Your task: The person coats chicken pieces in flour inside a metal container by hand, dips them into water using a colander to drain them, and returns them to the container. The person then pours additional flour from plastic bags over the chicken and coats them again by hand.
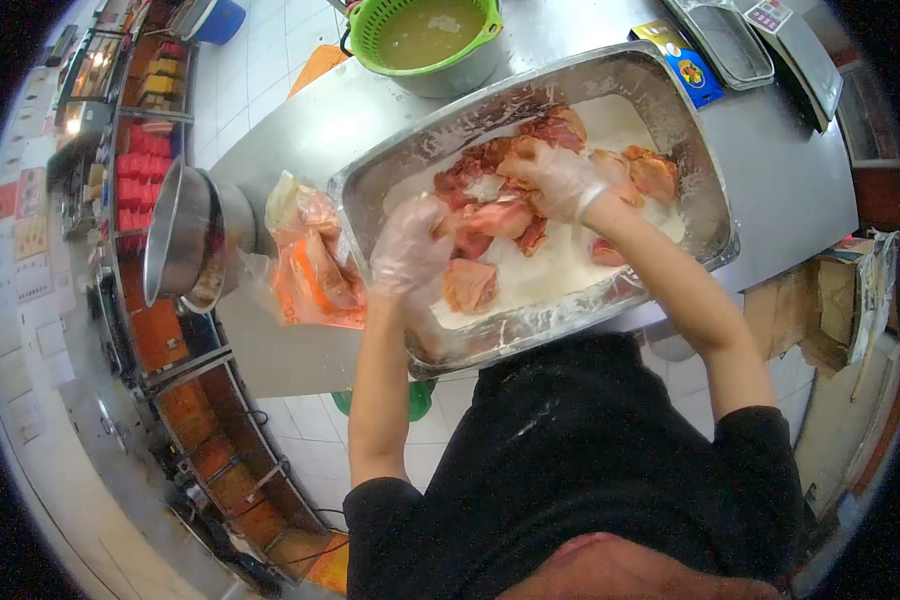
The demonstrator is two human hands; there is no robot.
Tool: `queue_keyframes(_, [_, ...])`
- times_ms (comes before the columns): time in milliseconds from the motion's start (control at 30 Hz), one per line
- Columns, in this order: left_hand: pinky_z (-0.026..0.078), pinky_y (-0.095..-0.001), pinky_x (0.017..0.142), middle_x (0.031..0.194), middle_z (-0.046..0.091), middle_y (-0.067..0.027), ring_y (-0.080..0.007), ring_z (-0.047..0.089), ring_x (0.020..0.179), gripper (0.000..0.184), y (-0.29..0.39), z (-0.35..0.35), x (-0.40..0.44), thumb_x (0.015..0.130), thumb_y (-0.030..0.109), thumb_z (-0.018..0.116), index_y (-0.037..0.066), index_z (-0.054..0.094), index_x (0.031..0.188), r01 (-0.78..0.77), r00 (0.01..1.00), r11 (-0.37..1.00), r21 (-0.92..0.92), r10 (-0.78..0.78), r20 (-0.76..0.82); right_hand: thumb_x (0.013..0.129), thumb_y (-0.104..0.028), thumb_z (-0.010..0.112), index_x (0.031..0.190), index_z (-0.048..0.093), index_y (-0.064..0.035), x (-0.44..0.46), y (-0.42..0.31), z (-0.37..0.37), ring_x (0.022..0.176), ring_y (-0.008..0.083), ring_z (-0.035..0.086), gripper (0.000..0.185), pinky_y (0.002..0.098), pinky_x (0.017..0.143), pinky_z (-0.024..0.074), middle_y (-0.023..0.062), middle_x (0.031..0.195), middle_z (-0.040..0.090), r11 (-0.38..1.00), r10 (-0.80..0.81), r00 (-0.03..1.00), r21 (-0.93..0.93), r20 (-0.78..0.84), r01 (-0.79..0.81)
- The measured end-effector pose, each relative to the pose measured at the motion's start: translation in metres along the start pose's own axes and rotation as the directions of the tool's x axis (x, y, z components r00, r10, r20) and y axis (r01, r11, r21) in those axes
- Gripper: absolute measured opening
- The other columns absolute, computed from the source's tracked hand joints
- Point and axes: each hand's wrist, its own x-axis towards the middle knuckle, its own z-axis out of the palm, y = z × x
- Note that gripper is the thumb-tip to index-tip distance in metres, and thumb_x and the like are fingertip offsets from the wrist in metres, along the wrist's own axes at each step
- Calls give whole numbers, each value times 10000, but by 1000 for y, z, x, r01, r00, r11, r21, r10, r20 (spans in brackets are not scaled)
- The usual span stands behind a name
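Observation:
A deep metal tray (710,195) holds white flour (560,275) with several pieces of raw chicken (470,285) lying in it, some partly dusted. My left hand (410,245), in a clear plastic glove, is over the tray's left part. Its fingers are curled in beside the meat, and what lies in them is hidden. Gloved the same way, my right hand (555,178) is over the heaped chicken near the middle, its fingers closed on a piece of chicken. Between the two hands lies a pink piece (500,218).
Left of the tray lies an orange-and-clear plastic bag (315,265), with metal bowls (177,235) beyond it. A green colander (360,35) sits over a pot of cloudy liquid behind the tray. A blue-and-yellow packet (685,72) and a small metal pan (735,50) are at back right.

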Motion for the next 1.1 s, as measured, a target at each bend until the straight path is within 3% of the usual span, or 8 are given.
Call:
queue_keyframes(233, [473, -408, 664, 729, 610, -148, -337, 601, 717, 94, 19, -12, -41, 753, 87, 658, 30, 582, 762, 309, 939, 937, -163, -328, -101, 922, -72, 549, 1144, 579, -57, 13, 37, 1, 927, 164, 656, 225, 321, 769, 581, 86, 1138, 607, 779, 233, 972, 591, 37, -209])
queue_keyframes(333, [482, -395, 680, 769, 625, -147, -320, 611, 738, 128, 5, 19, -38, 745, 97, 671, 42, 617, 848, 233, 955, 918, -321, -279, -104, 939, -144, 592, 1299, 483, -97, -3, 69, 0, 1049, 281, 609, 379, 405, 871, 544, 144, 1244, 554, -18, 154, 982, 994, 108, -106])
queue_keyframes(433, [490, -365, 702, 832, 634, -136, -289, 615, 774, 251, 25, 31, -17, 735, 99, 686, 59, 640, 979, 55, 983, 973, -222, -92, -157, 936, -141, 605, 1297, 477, -68, -20, 72, 2, 1099, 281, 601, 390, 419, 915, 542, 164, 1258, 542, -290, 81, 997, 957, -6, 29])
queue_keyframes(600, [501, -304, 785, 976, 643, -108, -225, 623, 929, 409, 50, 21, 8, 743, 74, 685, 62, 623, 1147, 7, 1000, 993, 121, -8, 15, 900, -55, 598, 1270, 494, -25, -43, 75, -25, 1105, 263, 601, 386, 409, 935, 536, 138, 1242, 563, -212, 165, 985, 974, -45, 81])
queue_keyframes(667, [493, -288, 877, 1103, 639, -101, -200, 608, 1072, 433, 42, -4, 12, 771, 23, 634, 48, 599, 1202, 524, 851, 663, -535, -372, 371, 836, 79, 494, 1204, 558, -60, -46, 112, -22, 1048, 235, 635, 398, 392, 883, 565, 125, 1158, 609, 212, 297, 918, 955, -265, 207])
queue_keyframes(733, [493, -297, 903, 1111, 655, -101, -190, 619, 1080, 416, 5, 5, -2, 787, -32, 562, 34, 612, 1195, 222, 841, 564, -795, -523, -136, 807, 86, 477, 1196, 583, -72, -54, 122, -32, 814, 145, 645, 433, 297, 717, 564, 57, 1009, 635, 251, 445, 856, 954, -263, 162])
queue_keyframes(833, [493, -301, 904, 1141, 657, -109, -194, 624, 1086, 409, -36, -19, -12, 798, -41, 545, 28, 614, 1196, 248, 853, 822, -513, -436, -285, 837, 44, 528, 1225, 578, -83, -58, 143, -39, 766, 113, 624, 412, 256, 666, 540, 29, 963, 627, 310, 474, 831, 939, -290, 150])
queue_keyframes(1100, [476, -375, 961, 1320, 564, -188, -296, 586, 1176, 438, -38, -8, -27, 814, 95, 621, 105, 602, 1252, 464, 862, 819, -338, -505, -42, 865, 10, 561, 1212, 577, -48, -75, 142, -54, 931, 152, 618, 352, 281, 807, 516, 74, 1038, 641, 510, 402, 875, 859, -271, 31])
